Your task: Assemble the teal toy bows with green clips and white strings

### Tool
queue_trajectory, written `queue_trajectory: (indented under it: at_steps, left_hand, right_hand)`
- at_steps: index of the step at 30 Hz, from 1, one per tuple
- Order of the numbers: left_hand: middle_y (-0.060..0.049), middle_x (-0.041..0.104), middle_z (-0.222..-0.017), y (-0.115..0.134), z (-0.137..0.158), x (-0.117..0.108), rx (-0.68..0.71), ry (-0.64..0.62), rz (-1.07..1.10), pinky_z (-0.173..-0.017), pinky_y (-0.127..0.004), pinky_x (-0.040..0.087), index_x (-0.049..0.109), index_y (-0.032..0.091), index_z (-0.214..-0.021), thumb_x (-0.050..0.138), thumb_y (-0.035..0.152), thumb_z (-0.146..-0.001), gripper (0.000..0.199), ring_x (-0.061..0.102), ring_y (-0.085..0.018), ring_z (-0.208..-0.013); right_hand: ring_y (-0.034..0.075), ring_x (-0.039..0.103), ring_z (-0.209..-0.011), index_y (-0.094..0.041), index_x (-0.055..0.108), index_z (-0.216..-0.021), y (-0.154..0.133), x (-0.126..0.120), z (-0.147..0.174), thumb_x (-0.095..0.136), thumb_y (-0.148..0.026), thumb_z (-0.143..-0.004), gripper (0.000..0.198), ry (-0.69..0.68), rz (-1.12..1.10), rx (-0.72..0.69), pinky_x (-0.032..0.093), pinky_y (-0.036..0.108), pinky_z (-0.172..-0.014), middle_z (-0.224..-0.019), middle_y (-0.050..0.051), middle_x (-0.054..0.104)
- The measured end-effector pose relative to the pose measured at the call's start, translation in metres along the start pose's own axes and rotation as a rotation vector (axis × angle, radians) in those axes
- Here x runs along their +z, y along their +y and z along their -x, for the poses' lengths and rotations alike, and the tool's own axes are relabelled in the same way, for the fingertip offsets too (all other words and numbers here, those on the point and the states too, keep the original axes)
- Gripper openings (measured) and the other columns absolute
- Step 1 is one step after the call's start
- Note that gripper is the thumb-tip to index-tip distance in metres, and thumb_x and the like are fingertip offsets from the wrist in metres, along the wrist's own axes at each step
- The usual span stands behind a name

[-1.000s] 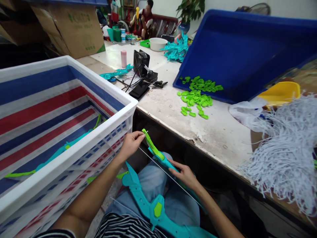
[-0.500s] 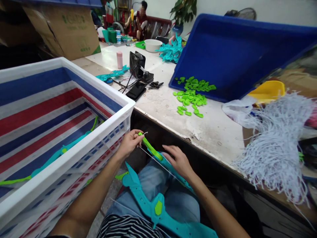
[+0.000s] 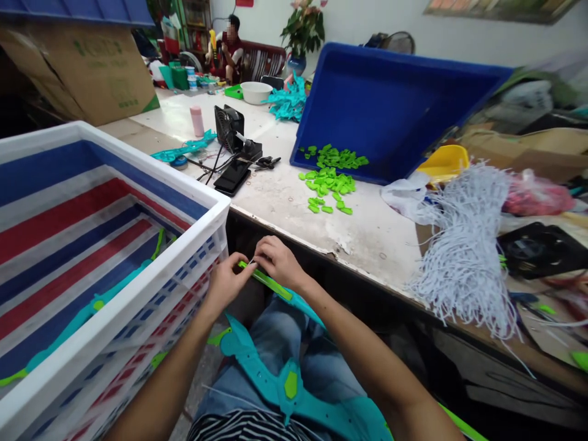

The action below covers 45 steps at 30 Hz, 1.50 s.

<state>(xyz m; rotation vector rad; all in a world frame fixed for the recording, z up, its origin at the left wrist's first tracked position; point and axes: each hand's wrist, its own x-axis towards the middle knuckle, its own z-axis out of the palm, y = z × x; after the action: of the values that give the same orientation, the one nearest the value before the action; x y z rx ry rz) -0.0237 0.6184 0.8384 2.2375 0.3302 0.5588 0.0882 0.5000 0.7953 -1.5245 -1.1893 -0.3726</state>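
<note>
My left hand [image 3: 226,283] is closed on the green tip of a teal-and-green toy bow limb [image 3: 274,286]. Right beside it, my right hand [image 3: 278,262] pinches the end of a white string [image 3: 252,261] at that same tip. The fingers of both hands nearly meet there, and the exact join is hidden behind them. Across my lap lies another teal toy bow part [image 3: 257,365] with a green inset, and a thin white string runs near it.
To the left stands a white crate [image 3: 214,205] with a striped lining and a toy bow [image 3: 110,291] inside. On the table are green pieces [image 3: 328,182], a tilted blue bin [image 3: 390,116], a black fan [image 3: 228,127] and a bundle of white strings [image 3: 468,257]. A person [image 3: 232,49] sits far back.
My right hand has moved left and up from along the limb to the green tip, where it now pinches the string end. The view has turned slightly right.
</note>
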Motion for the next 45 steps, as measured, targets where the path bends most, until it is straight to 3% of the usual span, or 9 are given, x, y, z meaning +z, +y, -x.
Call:
queue_trajectory:
  at_steps: [3,6,8,13,18,27,32,38,45]
  left_hand:
    - [-0.007,0.066,-0.092,0.003,0.006,0.006,0.215,0.143,-0.136,-0.081,-0.031,0.045,0.066,0.020,-0.079,0.061,0.025,-0.077,0.007,0.059,-0.021,-0.091]
    - [-0.005,0.066,-0.082,0.007,0.008,0.014,0.285,0.034,-0.079,-0.081,-0.031,0.043,0.069,0.022,-0.082,0.052,0.018,-0.080,0.017,0.059,-0.019,-0.084]
    - [-0.005,0.066,-0.079,0.012,0.004,0.017,0.248,-0.035,-0.012,-0.081,-0.031,0.043,0.070,0.021,-0.076,0.055,0.019,-0.077,0.016,0.058,-0.019,-0.083]
    - [-0.007,0.068,-0.080,0.025,-0.017,0.012,-0.124,-0.050,0.368,-0.081,-0.033,0.045,0.069,0.016,-0.071,0.062,0.031,-0.071,0.017,0.060,-0.020,-0.082]
    - [-0.004,0.064,-0.074,0.038,-0.011,0.002,0.110,0.171,-0.025,-0.075,-0.028,0.045,0.062,0.016,-0.062,0.062,0.016,-0.066,0.004,0.058,-0.016,-0.076]
    - [0.004,0.053,-0.044,0.045,-0.007,0.003,-0.060,0.021,0.305,-0.034,-0.018,0.025,0.065,0.012,-0.074,0.068,0.036,-0.067,0.024,0.038,-0.005,-0.031]
    - [0.002,0.053,-0.042,0.045,-0.010,-0.004,-0.130,-0.102,0.303,-0.033,-0.017,0.026,0.067,0.010,-0.066,0.075,0.035,-0.060,0.027,0.040,-0.005,-0.032]
    - [0.003,0.052,-0.041,0.053,-0.010,0.001,-0.244,0.055,0.361,-0.033,-0.015,0.025,0.063,0.012,-0.059,0.071,0.023,-0.059,0.014,0.044,-0.006,-0.035]
    - [0.000,0.060,-0.051,0.054,-0.017,-0.009,-0.205,-0.160,0.248,-0.042,-0.017,0.035,0.070,0.011,-0.066,0.060,0.012,-0.062,0.010,0.051,-0.008,-0.047]
  right_hand:
    - [0.017,0.054,-0.083,-0.017,0.054,-0.072,0.023,-0.015,-0.010,0.051,-0.017,-0.086,0.014,0.203,-0.008,0.151,0.048,0.030,-0.077,-0.087,0.007,0.057]
    - [0.020,0.052,-0.085,-0.017,0.050,-0.072,0.037,-0.028,-0.017,0.049,-0.018,-0.085,0.013,0.601,-0.059,0.396,0.049,0.033,-0.073,-0.085,0.009,0.053]
    - [0.020,0.053,-0.090,-0.017,0.051,-0.076,0.027,-0.024,-0.013,0.048,-0.022,-0.087,0.013,0.690,-0.110,0.404,0.050,0.033,-0.076,-0.090,0.011,0.053]
    - [0.016,0.058,-0.093,-0.019,0.057,-0.077,-0.028,0.023,0.020,0.052,-0.024,-0.087,0.012,0.520,-0.255,0.191,0.051,0.031,-0.084,-0.092,0.005,0.056]
    - [0.015,0.056,-0.082,-0.020,0.061,-0.078,-0.036,0.051,0.029,0.056,-0.024,-0.085,0.009,0.517,-0.416,0.223,0.051,0.027,-0.064,-0.090,0.005,0.053]
    - [0.015,0.056,-0.078,-0.018,0.063,-0.075,-0.041,0.041,0.013,0.056,-0.026,-0.084,0.013,0.693,-0.373,0.280,0.048,0.026,-0.064,-0.086,0.004,0.057]
    - [0.015,0.058,-0.085,-0.019,0.067,-0.084,-0.043,0.043,0.011,0.050,-0.020,-0.087,0.017,0.711,-0.333,0.168,0.050,0.030,-0.076,-0.089,0.005,0.060]
    - [0.016,0.062,-0.087,-0.021,0.068,-0.098,-0.037,0.040,0.014,0.052,-0.021,-0.089,0.018,0.612,-0.344,0.098,0.052,0.030,-0.077,-0.093,0.005,0.066]
    - [0.015,0.063,-0.076,-0.020,0.065,-0.084,-0.028,0.026,0.014,0.051,-0.022,-0.090,0.015,0.506,-0.105,-0.013,0.051,0.028,-0.070,-0.082,0.004,0.067]
